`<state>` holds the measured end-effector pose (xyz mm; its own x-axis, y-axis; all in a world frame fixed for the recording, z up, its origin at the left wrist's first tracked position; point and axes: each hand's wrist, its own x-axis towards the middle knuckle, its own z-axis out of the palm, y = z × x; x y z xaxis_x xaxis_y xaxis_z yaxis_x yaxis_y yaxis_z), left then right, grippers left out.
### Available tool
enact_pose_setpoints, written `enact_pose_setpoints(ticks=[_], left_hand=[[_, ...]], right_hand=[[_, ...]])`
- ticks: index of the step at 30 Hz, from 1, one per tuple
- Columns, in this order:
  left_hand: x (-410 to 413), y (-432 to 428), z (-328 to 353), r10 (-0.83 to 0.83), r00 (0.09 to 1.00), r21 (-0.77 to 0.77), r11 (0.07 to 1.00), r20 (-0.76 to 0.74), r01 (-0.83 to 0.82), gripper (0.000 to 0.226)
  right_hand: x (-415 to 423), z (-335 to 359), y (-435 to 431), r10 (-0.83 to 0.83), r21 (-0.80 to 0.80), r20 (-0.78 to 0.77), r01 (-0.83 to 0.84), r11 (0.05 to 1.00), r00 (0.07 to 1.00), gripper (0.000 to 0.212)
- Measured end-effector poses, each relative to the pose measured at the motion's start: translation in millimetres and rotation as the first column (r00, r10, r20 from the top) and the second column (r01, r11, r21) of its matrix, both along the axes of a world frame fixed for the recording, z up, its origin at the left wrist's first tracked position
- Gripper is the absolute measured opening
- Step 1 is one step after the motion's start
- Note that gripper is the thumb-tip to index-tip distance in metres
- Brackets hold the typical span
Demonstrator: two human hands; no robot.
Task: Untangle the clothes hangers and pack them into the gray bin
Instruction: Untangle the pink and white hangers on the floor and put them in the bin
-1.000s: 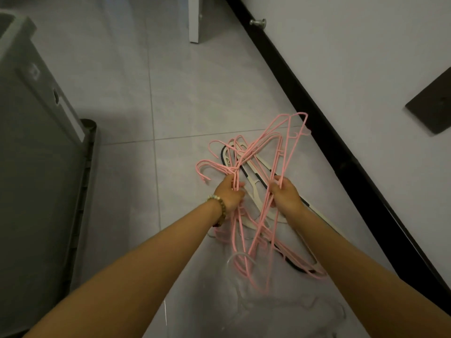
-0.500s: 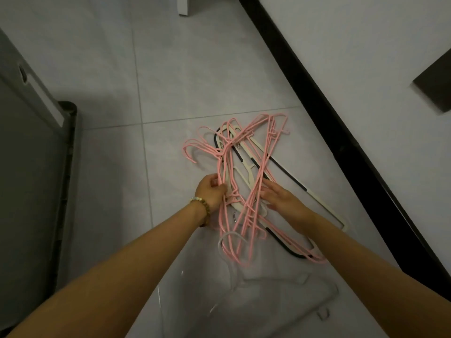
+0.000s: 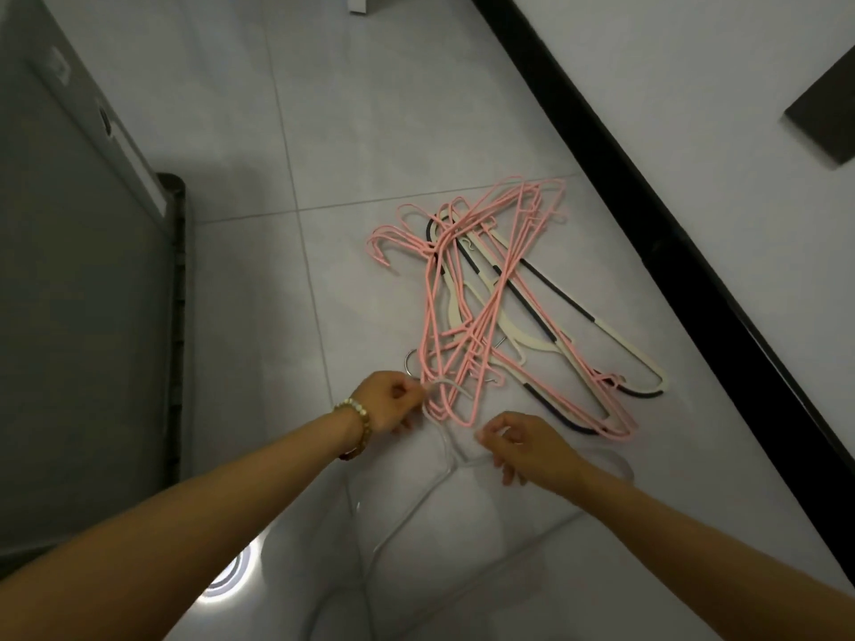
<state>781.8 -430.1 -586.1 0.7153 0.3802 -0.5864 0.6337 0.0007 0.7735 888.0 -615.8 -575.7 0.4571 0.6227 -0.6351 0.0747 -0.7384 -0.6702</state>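
A tangle of pink wire hangers (image 3: pixel 467 312) lies on the floor tiles, crossed over cream hangers with black grips (image 3: pixel 555 316). Nearer to me lie clear plastic hangers (image 3: pixel 416 497), hard to make out against the floor. My left hand (image 3: pixel 386 400), with a bead bracelet on the wrist, pinches the pale hook of a clear hanger at the pile's near end. My right hand (image 3: pixel 518 444) pinches the neck of a clear hanger just below the pink tangle. The gray bin (image 3: pixel 78 289) stands at the left, only its side wall in view.
A white wall with a black baseboard (image 3: pixel 647 187) runs diagonally along the right. A dark plate (image 3: pixel 823 113) sits on that wall. The foot of a white object (image 3: pixel 358 2) shows at the top edge. A ceiling light reflects off the tile near my left forearm.
Both hands let go of the pink hangers, which now lie flat on the floor. The hands moved nearer to me and took hold of a clear hanger.
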Motion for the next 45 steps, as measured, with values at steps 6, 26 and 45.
enact_pose_setpoints(ticks=[6, 26, 45], left_hand=[[-17, 0, 6, 0.173, 0.982, -0.193, 0.969, 0.075, -0.156, 0.022], [6, 107, 99, 0.785, 0.49, -0.505, 0.619, 0.378, -0.602, 0.019], [81, 45, 32, 0.343, 0.939, -0.108, 0.935, 0.018, -0.339, 0.074]], right_hand=[[-20, 2, 16, 0.022, 0.033, 0.018, -0.022, 0.999, 1.0, 0.017], [37, 98, 59, -0.113, 0.39, 0.802, -0.371, 0.843, 0.587, 0.033], [96, 27, 125, -0.535, 0.108, -0.087, 0.542, 0.833, 0.84, 0.054]])
